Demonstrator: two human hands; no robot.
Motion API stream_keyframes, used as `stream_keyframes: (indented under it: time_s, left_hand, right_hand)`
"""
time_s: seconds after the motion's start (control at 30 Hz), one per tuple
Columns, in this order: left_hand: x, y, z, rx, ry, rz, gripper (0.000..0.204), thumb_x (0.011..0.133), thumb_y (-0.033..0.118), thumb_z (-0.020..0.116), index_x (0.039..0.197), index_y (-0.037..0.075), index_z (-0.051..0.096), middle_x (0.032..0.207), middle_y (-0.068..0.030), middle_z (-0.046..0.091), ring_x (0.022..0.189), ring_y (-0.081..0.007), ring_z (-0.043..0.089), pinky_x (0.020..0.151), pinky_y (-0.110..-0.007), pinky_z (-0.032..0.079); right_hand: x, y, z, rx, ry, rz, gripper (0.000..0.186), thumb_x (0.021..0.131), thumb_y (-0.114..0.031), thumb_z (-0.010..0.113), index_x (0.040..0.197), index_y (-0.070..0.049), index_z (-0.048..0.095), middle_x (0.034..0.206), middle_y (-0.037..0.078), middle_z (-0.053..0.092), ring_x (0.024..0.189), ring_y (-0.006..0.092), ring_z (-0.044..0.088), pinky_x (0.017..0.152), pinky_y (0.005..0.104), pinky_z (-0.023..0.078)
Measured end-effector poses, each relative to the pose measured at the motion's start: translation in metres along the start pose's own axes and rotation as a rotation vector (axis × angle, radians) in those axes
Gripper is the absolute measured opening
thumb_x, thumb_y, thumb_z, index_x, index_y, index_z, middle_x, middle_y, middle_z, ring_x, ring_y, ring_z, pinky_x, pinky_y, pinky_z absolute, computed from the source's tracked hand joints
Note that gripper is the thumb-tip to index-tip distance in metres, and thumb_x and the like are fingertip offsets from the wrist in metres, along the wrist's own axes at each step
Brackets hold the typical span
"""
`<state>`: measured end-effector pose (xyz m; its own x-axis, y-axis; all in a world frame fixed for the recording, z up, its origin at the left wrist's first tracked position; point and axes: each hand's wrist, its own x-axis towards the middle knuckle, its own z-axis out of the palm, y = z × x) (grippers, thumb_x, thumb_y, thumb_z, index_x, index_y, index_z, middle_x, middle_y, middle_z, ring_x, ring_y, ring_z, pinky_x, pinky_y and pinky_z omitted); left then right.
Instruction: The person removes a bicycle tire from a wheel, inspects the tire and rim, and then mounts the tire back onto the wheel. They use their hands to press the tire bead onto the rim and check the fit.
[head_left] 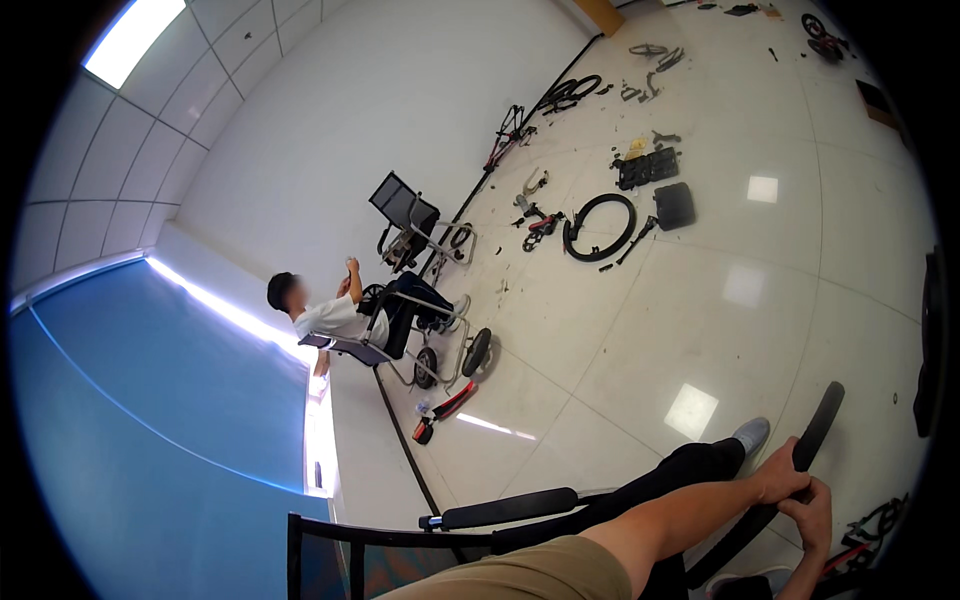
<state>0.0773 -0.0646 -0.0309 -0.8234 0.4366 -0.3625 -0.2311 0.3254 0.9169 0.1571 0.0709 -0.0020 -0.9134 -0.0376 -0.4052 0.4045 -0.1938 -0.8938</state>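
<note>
A black bicycle tyre [820, 427], seen nearly edge-on, rises at a slant at the lower right. My left hand [780, 474] comes in on a bare forearm from an olive sleeve, its fingers closed round the tyre. Just below and to the right, my right hand [814, 515] grips the same tyre, close to the left one. The tyre's lower stretch runs down past my hands toward the bottom edge, partly hidden by my arms. My dark-trousered leg [690, 468] stretches out beside it, ending in a grey shoe [752, 434].
A person [340, 318] in a white shirt sits on a wheeled chair by the wall, near another chair [405, 205]. On the tiled floor lie a tyre [632, 225], an opened tool case [648, 168] and a red-and-black part [455, 402]. Bike parts [880, 525] sit at lower right.
</note>
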Motion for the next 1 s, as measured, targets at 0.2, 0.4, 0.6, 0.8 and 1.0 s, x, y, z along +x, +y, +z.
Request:
stream_keyframes:
  time_s: [0.2,0.4,0.6,0.8,1.0]
  left_hand:
    - [0.0,-0.002,-0.001,-0.029,-0.006,-0.005,0.046,0.074,0.014,0.069,0.113,-0.001,0.049,0.091,-0.0156,0.059,0.085,-0.0279,0.061,0.078,-0.038,0.051]
    - [0.001,-0.004,0.002,-0.02,0.01,-0.007,0.046,0.074,0.014,0.069,0.113,-0.001,0.048,0.09,-0.015,0.058,0.084,-0.0269,0.06,0.077,-0.037,0.051]
    - [0.001,-0.001,0.002,-0.04,-0.01,-0.015,0.046,0.074,0.014,0.069,0.113,-0.001,0.048,0.09,-0.0147,0.058,0.084,-0.0264,0.06,0.078,-0.037,0.051]
    - [0.001,-0.007,0.001,-0.033,-0.001,0.002,0.051,0.074,0.015,0.069,0.117,-0.002,0.048,0.093,-0.0164,0.059,0.086,-0.0274,0.06,0.079,-0.037,0.051]
    - [0.0,-0.001,0.0,-0.033,-0.016,-0.012,0.05,0.075,0.016,0.068,0.117,-0.002,0.047,0.095,-0.0178,0.06,0.088,-0.0297,0.061,0.081,-0.038,0.051]
  right_hand:
    - [0.0,0.001,0.001,-0.015,0.01,0.0,0.038,0.062,-0.007,0.076,0.097,0.003,0.065,0.089,0.006,0.069,0.081,0.0153,0.066,0.077,0.0301,0.053]
    - [0.001,0.002,0.001,-0.004,0.013,-0.001,0.037,0.062,-0.007,0.075,0.096,0.003,0.065,0.088,0.006,0.069,0.081,0.015,0.066,0.075,0.0297,0.053]
    - [0.002,0.008,-0.002,-0.012,0.035,-0.002,0.036,0.063,-0.007,0.075,0.096,0.002,0.065,0.088,0.006,0.068,0.08,0.0151,0.066,0.075,0.0296,0.053]
    - [0.002,0.007,0.0,0.001,0.005,-0.01,0.037,0.063,-0.007,0.075,0.097,0.002,0.065,0.089,0.005,0.068,0.08,0.0147,0.065,0.075,0.0298,0.053]
    - [0.002,0.01,-0.002,-0.009,0.011,0.012,0.037,0.064,-0.007,0.073,0.1,0.001,0.064,0.089,0.004,0.067,0.081,0.014,0.064,0.075,0.0296,0.053]
